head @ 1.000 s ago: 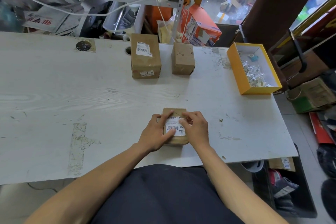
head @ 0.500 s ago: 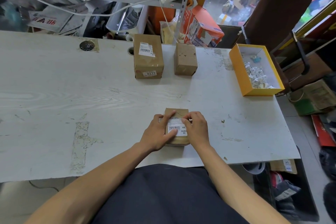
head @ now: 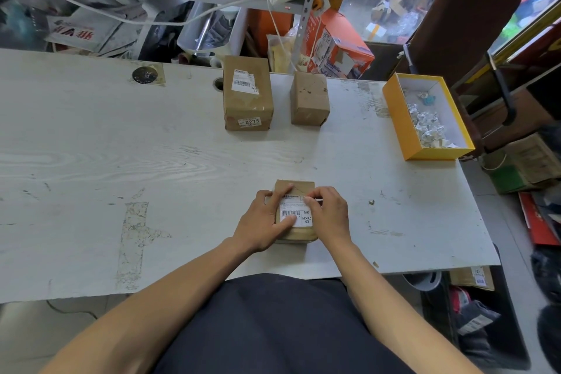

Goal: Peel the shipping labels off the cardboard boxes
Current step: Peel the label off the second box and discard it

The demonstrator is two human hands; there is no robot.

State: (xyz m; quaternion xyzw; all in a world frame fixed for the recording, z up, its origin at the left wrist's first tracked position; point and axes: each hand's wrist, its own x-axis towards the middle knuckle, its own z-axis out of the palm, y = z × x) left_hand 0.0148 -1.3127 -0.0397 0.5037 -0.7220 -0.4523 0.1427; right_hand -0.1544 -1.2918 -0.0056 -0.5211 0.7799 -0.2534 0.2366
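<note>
A worn white wood-grain table [head: 121, 146] carries scuffs and a patch of peeled finish on its left half. Behind it, shelves hold papers, bags and cables. At the near edge, the left hand [head: 262, 222] lies with straight fingers flat on a small brown cardboard box [head: 299, 234], thumb across its white shipping label [head: 296, 214]. The right hand [head: 329, 212] curls at the label's upper right corner, fingertips pinching there. Farther back stand a taller labelled brown box [head: 247, 94] and a plain brown box [head: 309, 99]. A yellow open tray of crumpled paper scraps [head: 394, 112] sits to the right.
</note>
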